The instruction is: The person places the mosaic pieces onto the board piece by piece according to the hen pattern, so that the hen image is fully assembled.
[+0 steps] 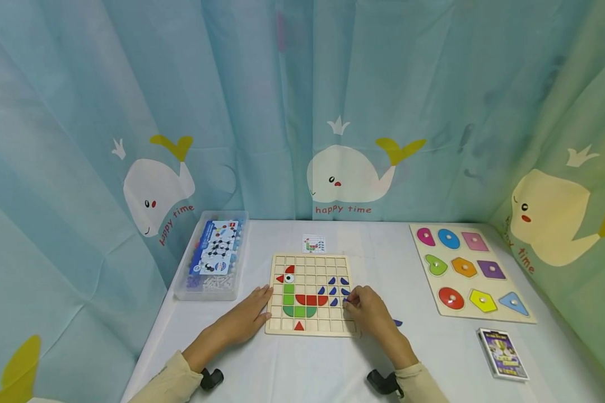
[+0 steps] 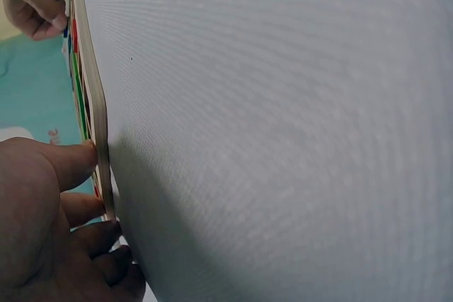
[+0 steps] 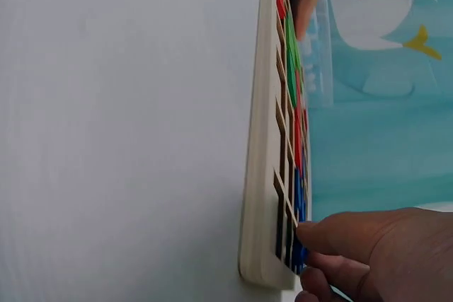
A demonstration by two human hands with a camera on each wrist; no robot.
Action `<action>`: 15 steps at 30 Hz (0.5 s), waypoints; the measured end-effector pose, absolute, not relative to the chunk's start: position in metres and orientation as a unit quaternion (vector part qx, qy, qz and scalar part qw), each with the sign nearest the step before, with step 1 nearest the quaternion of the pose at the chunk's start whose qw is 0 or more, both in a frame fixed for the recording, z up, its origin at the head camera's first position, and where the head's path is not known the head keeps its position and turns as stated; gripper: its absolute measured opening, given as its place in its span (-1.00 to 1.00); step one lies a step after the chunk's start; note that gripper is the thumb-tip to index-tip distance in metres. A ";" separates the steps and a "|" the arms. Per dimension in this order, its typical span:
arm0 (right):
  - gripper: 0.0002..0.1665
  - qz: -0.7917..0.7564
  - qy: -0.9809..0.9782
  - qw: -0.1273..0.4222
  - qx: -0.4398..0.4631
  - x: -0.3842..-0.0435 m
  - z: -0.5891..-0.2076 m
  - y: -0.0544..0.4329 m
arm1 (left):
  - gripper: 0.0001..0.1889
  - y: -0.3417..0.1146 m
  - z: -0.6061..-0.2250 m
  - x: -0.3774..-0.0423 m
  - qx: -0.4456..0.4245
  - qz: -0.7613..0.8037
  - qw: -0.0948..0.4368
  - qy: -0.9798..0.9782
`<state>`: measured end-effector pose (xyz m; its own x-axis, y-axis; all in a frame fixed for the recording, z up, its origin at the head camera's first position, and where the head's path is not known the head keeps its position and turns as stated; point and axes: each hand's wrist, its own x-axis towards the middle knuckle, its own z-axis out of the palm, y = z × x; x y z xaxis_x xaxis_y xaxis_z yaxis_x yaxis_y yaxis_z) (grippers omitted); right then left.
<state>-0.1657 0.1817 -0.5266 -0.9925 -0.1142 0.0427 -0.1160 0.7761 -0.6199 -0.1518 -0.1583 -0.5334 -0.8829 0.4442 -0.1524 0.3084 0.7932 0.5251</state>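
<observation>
A wooden grid board (image 1: 312, 332) lies on the white table with coloured tiles forming a bird: green and red body pieces, a round eye tile (image 1: 289, 278) and several blue leaf-shaped tiles (image 1: 333, 291) at the right. My left hand (image 1: 242, 318) rests against the board's left edge, fingers and thumb touching its side. At the right edge, my right hand (image 1: 370, 310) pinches a small blue tile (image 1: 345, 300) between thumb and fingers over a grid square; the fingertips hide part of it. A red triangle tile (image 1: 299, 326) sits in the bottom row.
Behind the board lies a small pattern card (image 1: 314, 244). A clear plastic case (image 1: 213, 257) stands at left. To the right are a shape puzzle board (image 1: 484, 246) and a card box (image 1: 502, 354). One loose blue tile (image 1: 398, 323) lies beside my right wrist.
</observation>
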 end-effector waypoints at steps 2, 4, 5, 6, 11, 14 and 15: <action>-0.86 0.330 -0.942 -0.001 0.057 -0.165 -0.528 0.179 | -0.33 -0.158 -0.533 -0.152 0.201 0.251 0.136 0.937; -0.86 0.330 -0.942 0.001 0.054 -0.165 -0.530 0.177 | -0.33 -0.158 -0.533 -0.152 0.201 0.252 0.136 0.937; -0.86 0.330 -0.942 0.002 0.052 -0.165 -0.530 0.177 | -0.33 -0.158 -0.533 -0.152 0.201 0.252 0.136 0.937; -0.86 0.329 -0.943 0.006 0.053 -0.165 -0.531 0.177 | -0.33 -0.158 -0.533 -0.152 0.200 0.252 0.137 0.937; -0.86 0.327 -0.943 0.003 0.055 -0.167 -0.532 0.177 | -0.33 -0.159 -0.534 -0.153 0.200 0.248 0.136 0.938; -0.86 0.329 -0.943 -0.003 0.055 -0.167 -0.532 0.177 | -0.32 -0.159 -0.535 -0.153 0.202 0.247 0.136 0.938; -0.86 0.327 -0.943 -0.003 0.055 -0.166 -0.532 0.177 | -0.32 -0.159 -0.535 -0.153 0.202 0.247 0.136 0.938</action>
<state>-0.1664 0.1769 -0.5317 -0.9940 -0.1055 0.0304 -0.1016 0.7798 -0.6177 -0.1529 -0.1588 -0.5349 -0.8816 0.4458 -0.1551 0.3116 0.7965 0.5182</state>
